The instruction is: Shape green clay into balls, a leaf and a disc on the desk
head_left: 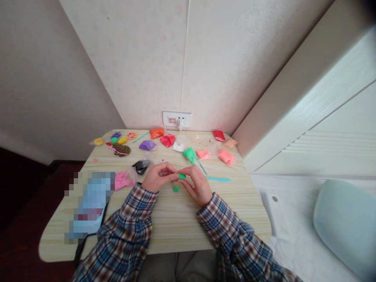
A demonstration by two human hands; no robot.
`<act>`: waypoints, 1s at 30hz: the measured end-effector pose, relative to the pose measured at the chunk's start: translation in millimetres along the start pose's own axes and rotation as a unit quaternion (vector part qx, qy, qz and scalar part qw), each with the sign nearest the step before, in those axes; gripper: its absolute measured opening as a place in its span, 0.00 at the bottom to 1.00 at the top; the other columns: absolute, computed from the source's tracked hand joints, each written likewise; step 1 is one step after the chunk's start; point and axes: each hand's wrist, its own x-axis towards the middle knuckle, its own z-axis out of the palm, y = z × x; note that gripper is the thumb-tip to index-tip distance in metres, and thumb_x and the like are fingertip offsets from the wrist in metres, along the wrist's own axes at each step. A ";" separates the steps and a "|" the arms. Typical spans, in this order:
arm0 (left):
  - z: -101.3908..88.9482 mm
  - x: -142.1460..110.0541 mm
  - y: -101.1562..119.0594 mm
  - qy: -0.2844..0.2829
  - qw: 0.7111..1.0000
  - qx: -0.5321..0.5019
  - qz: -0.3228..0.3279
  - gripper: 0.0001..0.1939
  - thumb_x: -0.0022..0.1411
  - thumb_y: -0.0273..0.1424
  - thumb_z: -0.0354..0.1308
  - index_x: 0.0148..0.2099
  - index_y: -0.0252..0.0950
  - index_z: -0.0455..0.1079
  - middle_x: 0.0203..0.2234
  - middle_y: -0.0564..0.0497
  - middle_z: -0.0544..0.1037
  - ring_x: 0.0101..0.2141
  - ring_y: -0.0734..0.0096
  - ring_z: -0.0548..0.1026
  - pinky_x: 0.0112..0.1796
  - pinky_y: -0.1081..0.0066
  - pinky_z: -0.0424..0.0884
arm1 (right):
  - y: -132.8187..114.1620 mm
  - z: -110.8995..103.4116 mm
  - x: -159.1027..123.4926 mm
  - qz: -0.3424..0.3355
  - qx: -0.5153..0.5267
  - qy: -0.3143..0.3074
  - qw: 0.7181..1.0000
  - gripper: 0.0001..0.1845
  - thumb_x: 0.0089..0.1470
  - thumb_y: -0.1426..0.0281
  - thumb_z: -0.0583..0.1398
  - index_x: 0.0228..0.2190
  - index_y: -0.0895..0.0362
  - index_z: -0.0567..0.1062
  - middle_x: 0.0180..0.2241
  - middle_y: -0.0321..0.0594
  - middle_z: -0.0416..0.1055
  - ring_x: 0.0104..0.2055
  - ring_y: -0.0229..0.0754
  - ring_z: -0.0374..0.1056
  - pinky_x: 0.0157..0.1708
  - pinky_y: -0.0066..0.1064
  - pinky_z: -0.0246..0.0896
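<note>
Between the fingertips of my left hand (160,176) and my right hand (197,184) sits a small green piece of modelling clay (182,176). Both hands pinch it just above the table, and the fingers partly cover it. Below them on the wood lies a little green clay ball (176,189), touched by neither hand. A light blue plastic clay knife (219,179) rests to the right of my right hand. Beyond the hands is an opened green clay packet (189,155) with a thin blue tool (202,167) beside it.
Packets of purple (147,145), orange (157,133), black (141,167) and pink clay (124,179) lie about the wooden table (176,227). Shaped clay pieces, including a brown one (121,149), sit at the back left. A blurred-out tablet-like screen (92,203) stands left. Behind is a wall socket (176,118).
</note>
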 end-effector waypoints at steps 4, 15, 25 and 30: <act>1.2 -1.6 0.0 0.012 1.000 0.008 0.007 0.17 0.37 0.38 0.71 0.24 0.33 0.69 0.19 0.56 0.75 0.23 0.75 0.73 0.29 0.73 0.72 | -0.5 1.2 -1.1 0.013 -0.002 0.007 1.000 0.06 0.57 0.71 0.58 0.39 0.55 0.68 0.32 0.40 0.71 0.35 0.41 0.67 0.35 0.34 0.65; -0.1 -1.0 -2.7 0.008 1.000 -0.004 -0.010 0.18 0.38 0.36 0.70 0.29 0.32 0.70 0.21 0.55 0.75 0.23 0.76 0.73 0.30 0.73 0.72 | 1.9 0.6 -2.3 0.051 -0.009 -0.015 0.999 0.08 0.57 0.75 0.54 0.40 0.56 0.68 0.34 0.42 0.70 0.38 0.43 0.66 0.37 0.37 0.65; -3.3 0.6 -5.6 -0.012 1.000 0.004 0.018 0.20 0.39 0.37 0.70 0.31 0.33 0.68 0.26 0.54 0.74 0.29 0.73 0.74 0.32 0.71 0.71 | 3.7 -2.7 -2.8 0.078 -0.021 -0.032 0.996 0.07 0.59 0.69 0.54 0.38 0.56 0.71 0.31 0.41 0.70 0.35 0.43 0.66 0.34 0.35 0.64; -3.9 0.3 -6.3 -0.024 0.999 0.016 0.028 0.19 0.39 0.35 0.71 0.32 0.33 0.69 0.28 0.52 0.74 0.30 0.73 0.73 0.34 0.71 0.70 | 4.8 -1.5 -3.2 0.084 -0.025 -0.030 0.996 0.06 0.58 0.67 0.56 0.36 0.56 0.69 0.30 0.40 0.69 0.33 0.42 0.65 0.32 0.34 0.64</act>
